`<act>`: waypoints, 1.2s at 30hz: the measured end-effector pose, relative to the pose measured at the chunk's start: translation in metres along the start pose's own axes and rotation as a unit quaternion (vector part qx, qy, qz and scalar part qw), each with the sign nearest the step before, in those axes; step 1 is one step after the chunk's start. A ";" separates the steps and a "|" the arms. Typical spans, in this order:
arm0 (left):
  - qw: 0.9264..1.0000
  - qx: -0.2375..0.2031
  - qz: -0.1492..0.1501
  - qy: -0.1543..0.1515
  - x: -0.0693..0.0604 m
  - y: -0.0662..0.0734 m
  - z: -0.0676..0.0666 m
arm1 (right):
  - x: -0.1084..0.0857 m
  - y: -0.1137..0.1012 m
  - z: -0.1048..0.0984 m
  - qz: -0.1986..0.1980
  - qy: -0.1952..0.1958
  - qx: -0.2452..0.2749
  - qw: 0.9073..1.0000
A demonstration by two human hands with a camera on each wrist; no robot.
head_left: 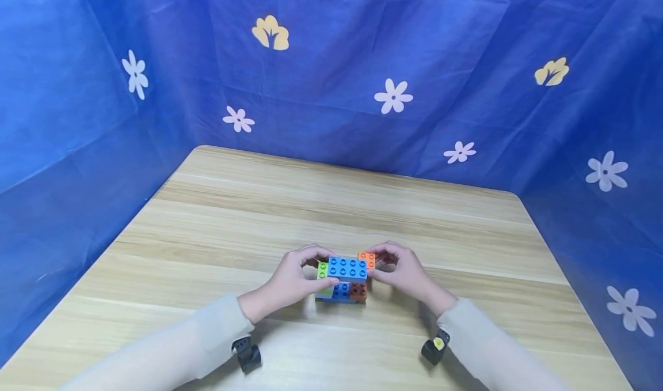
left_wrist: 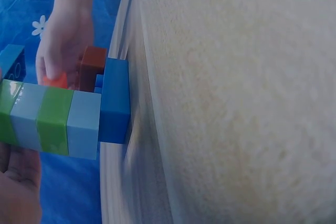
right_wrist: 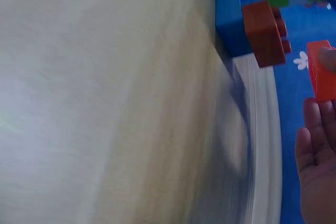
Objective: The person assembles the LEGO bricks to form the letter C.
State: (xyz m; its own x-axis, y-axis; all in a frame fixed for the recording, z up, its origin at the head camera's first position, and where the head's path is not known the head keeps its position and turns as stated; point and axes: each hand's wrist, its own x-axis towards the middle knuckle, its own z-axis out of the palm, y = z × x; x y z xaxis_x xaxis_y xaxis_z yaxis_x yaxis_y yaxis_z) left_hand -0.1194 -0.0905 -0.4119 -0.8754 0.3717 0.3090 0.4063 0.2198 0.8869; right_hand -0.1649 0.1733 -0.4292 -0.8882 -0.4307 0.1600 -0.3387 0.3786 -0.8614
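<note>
A brick structure stands on the table. Its blue base brick carries a column of alternating light blue and green bricks at the left and a reddish-brown brick at the right. A long blue brick lies across the column's top, reaching out to the right. My left hand holds the top of the structure, its thumb on the blue brick's near side and its fingers behind. My right hand pinches an orange brick between thumb and fingers, beside the right end of the long blue brick, above the brown one.
The wood-grain table extends around the structure. Blue cloth with printed flowers hangs behind the table and along both sides. Black wrist cameras sit beneath both sleeves.
</note>
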 end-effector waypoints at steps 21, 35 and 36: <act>1.000 0.016 0.020 0.011 0.002 -0.002 0.001 | -0.022 -0.040 0.002 -0.049 -0.034 0.016 0.998; 0.999 0.032 0.035 0.001 0.005 0.001 -0.003 | -0.027 -0.025 0.011 -0.055 0.016 -0.006 0.998; 0.999 0.034 0.033 0.000 0.005 0.001 -0.003 | -0.028 -0.029 0.011 -0.061 0.020 -0.007 0.998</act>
State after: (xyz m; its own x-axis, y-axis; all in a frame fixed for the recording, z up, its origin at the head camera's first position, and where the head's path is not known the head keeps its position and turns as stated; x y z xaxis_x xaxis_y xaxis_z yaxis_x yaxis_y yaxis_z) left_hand -0.1241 -0.0908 -0.4088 -0.8465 0.3873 0.3652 0.4792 0.2555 0.8397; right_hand -0.1263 0.1653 -0.4142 -0.8520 -0.4409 0.2822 -0.4485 0.3366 -0.8280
